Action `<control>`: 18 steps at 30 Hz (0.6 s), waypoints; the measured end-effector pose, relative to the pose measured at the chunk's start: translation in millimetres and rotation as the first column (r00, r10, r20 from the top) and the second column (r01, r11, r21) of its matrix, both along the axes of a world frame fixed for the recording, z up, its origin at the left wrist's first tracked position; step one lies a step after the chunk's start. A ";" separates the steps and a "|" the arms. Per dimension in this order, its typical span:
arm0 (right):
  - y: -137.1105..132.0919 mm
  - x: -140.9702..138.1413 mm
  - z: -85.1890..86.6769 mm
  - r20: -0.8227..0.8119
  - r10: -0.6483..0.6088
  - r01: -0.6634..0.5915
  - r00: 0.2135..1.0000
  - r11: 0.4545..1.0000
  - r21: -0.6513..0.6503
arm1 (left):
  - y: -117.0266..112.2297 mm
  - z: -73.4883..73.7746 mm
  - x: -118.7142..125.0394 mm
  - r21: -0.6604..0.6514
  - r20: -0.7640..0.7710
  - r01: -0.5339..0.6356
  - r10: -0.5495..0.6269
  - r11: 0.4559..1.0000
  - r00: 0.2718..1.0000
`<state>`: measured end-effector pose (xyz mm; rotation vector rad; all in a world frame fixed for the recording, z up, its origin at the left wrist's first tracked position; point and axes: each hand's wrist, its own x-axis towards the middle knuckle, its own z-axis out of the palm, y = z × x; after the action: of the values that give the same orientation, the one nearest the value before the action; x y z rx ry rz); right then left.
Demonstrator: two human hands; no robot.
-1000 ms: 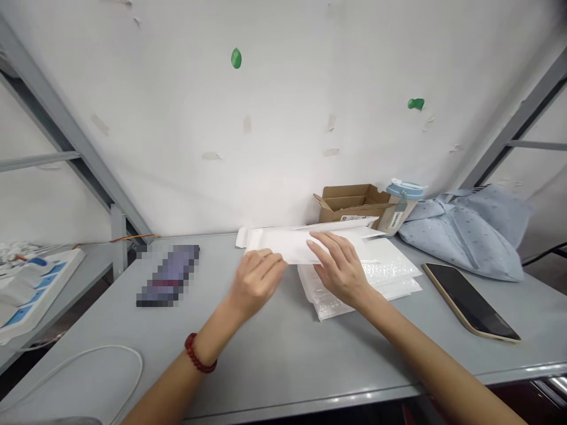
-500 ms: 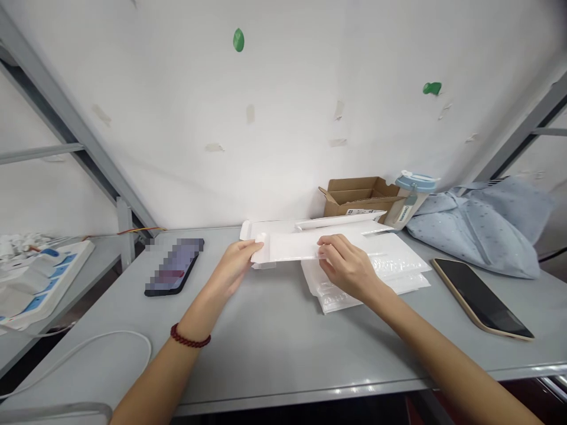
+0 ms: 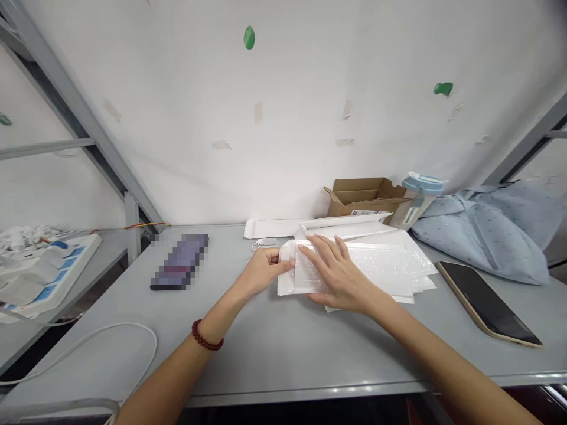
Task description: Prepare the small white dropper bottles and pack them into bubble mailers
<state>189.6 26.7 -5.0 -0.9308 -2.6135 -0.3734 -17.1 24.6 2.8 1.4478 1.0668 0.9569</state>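
Observation:
A white bubble mailer [image 3: 305, 278] lies over a loose stack of the same kind of mailers [image 3: 398, 260] on the grey table. My left hand [image 3: 264, 270] pinches its left end between thumb and fingers, the thumb on top. Across the bubbled face rests my right hand [image 3: 343, 274], fingers stretched out and spread, thumb along the lower edge. Just behind my left hand are a long white flat piece [image 3: 274, 228], perhaps a mailer or carton, and a small white object with a loop [image 3: 266, 242].
At the back right stand an open cardboard box [image 3: 361, 198] and a blue-lidded cup [image 3: 416, 200], beside a light blue fabric bag [image 3: 482, 236]. One phone [image 3: 489, 304] lies right, another [image 3: 181, 262] left. A white cable [image 3: 110, 324] curls near a power strip [image 3: 66, 265].
The mailer has come lower and nearer, its bubbled face now showing. My right hand has gone from a pinch to spread fingers on it. The view has shifted slightly left.

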 end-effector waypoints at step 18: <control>13.2 9.1 7.3 -0.300 0.031 0.005 0.954 0.993 0.118 | 22.1 5.8 -59.9 0.287 -0.589 -0.246 0.373 0.926 0.717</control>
<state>198.7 39.9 2.2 -0.8565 -2.2937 -0.3469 -77.0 46.7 8.6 1.8554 1.8118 0.8202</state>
